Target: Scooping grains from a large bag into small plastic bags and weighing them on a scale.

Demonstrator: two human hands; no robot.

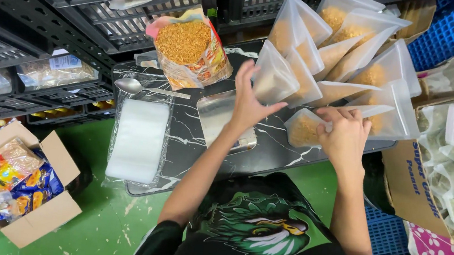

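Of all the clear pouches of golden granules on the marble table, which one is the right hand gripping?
The right hand grips the clear plastic pouch of golden granules lying nearest the person, at the front of the row. The left hand touches a different, upright pouch.

Left hand [250, 103] raised, fingers spread; right hand [344, 136] curled, knuckles up; both forearms extended forward
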